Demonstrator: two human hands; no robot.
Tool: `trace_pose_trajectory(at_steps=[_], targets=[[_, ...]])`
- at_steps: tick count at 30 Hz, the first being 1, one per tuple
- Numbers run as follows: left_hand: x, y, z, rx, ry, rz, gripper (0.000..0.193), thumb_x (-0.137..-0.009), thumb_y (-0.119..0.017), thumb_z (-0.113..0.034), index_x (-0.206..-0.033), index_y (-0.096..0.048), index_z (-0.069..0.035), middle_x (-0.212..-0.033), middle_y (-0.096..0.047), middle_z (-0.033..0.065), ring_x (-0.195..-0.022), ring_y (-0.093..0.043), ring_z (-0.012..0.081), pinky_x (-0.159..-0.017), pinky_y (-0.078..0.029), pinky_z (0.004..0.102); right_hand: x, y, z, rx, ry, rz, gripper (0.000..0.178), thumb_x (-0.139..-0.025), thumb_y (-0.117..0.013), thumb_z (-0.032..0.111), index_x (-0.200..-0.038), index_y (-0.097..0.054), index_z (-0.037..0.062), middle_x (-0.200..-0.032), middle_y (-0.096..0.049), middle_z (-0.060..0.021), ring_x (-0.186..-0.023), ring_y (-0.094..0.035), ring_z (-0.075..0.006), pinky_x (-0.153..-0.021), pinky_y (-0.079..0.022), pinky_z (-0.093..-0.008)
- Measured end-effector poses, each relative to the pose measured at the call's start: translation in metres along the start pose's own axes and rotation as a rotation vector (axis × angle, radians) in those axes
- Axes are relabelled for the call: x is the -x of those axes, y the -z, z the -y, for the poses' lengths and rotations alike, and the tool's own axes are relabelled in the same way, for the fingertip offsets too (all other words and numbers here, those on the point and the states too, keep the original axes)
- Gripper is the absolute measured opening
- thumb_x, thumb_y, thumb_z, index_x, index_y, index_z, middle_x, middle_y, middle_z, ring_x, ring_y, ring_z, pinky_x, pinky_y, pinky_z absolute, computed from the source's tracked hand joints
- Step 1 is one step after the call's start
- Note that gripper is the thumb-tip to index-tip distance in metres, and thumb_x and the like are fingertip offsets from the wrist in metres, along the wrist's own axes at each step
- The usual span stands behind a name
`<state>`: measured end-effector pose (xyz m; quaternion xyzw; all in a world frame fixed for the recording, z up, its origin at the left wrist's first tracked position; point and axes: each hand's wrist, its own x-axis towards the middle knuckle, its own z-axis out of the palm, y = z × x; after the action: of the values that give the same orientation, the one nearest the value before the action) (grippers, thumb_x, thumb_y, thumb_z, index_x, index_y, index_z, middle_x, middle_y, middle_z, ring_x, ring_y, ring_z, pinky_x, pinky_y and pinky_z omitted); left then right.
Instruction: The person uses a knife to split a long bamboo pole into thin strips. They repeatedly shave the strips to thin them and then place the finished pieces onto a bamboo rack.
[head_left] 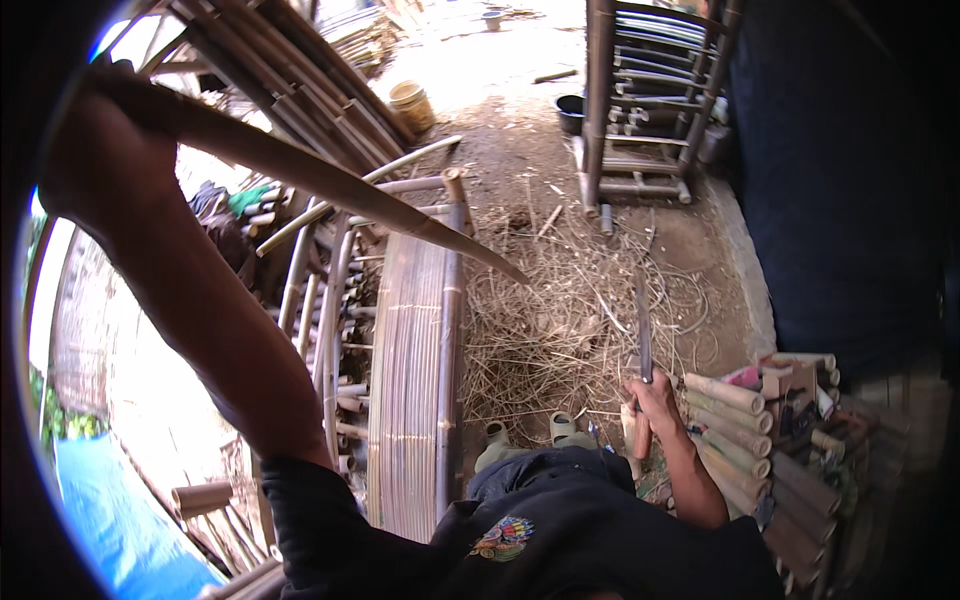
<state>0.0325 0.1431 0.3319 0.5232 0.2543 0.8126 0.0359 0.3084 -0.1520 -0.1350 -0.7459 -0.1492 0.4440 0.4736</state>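
Note:
Raised at the upper left, my left hand [115,135] is closed round one end of a long brown bamboo pole [330,182]. The pole slants down to the right, and its narrow tip is above the litter of shavings. At the lower right my right hand [655,398] grips a long knife [643,325], its straight blade pointing away from me. Part of the knife's wooden handle [642,440] shows below the hand. Blade and pole are apart. Dark shade blurs the fingers of my left hand.
A slatted bamboo bench [410,370] stands left of my feet. Bamboo shavings [550,330] cover the ground ahead. Cut bamboo lengths [725,420] are stacked at right. Farther off are a bamboo rack [640,165], a black tub [570,113] and a yellow bucket [410,105].

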Motion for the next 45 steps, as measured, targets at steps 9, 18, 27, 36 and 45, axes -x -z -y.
trace_pose_trajectory(at_steps=[9,18,27,36,45], targets=[[0.110,-0.022,0.110,0.163,-0.053,0.034,0.058,-0.104,-0.026,-0.049,-0.086,-0.055,-0.002,-0.065,-0.057,0.0052,-0.056,-0.057,0.0124,-0.050,-0.047,0.0236,0.119,0.030,-0.182,-0.170,-0.343,-0.494,0.027,-0.076,-0.056,0.003,-0.100,-0.044,0.0072,-0.066,-0.050,-0.0081,-0.045,-0.053,-0.0208,-0.038,-0.046,-0.0358],[0.167,-0.009,0.180,0.206,0.027,0.249,0.050,-0.101,-0.044,-0.046,-0.097,-0.057,0.003,-0.082,-0.063,0.0103,-0.069,-0.060,0.0148,-0.059,-0.049,0.0278,0.200,-0.060,-0.227,-0.443,-0.477,-0.529,0.029,-0.079,-0.054,0.004,-0.105,-0.043,0.0094,-0.072,-0.055,-0.0102,-0.048,-0.055,-0.0209,-0.039,-0.048,-0.0387],[0.093,0.010,0.170,0.672,0.361,0.922,0.049,-0.096,-0.054,-0.005,-0.142,-0.038,-0.003,-0.117,-0.060,0.0095,-0.104,-0.058,0.0126,-0.091,-0.047,0.0276,0.190,-0.046,-0.154,-0.480,-0.236,-0.254,0.017,-0.091,-0.058,0.011,-0.105,-0.050,0.0067,-0.078,-0.058,-0.0058,-0.055,-0.058,-0.0158,-0.045,-0.050,-0.0312],[0.144,0.022,0.084,0.571,0.318,1.186,0.044,-0.093,-0.058,-0.005,-0.135,-0.047,0.001,-0.126,-0.056,0.0081,-0.115,-0.055,0.0149,-0.096,-0.046,0.0288,0.172,-0.012,-0.118,-0.191,0.210,-0.092,0.044,-0.095,-0.056,0.018,-0.135,-0.043,0.0036,-0.079,-0.053,-0.0025,-0.061,-0.058,-0.0104,-0.047,-0.049,-0.0257],[0.261,0.065,-0.022,0.807,0.458,1.272,0.032,-0.082,-0.066,0.010,-0.110,-0.055,0.000,-0.105,-0.067,0.0102,-0.108,-0.064,0.0196,-0.098,-0.051,0.0362,0.211,0.010,0.029,-0.120,0.583,0.001,0.045,-0.097,-0.058,0.034,-0.126,-0.048,0.0004,-0.061,-0.049,0.0026,-0.053,-0.047,-0.0056,-0.047,-0.038,-0.0237]])
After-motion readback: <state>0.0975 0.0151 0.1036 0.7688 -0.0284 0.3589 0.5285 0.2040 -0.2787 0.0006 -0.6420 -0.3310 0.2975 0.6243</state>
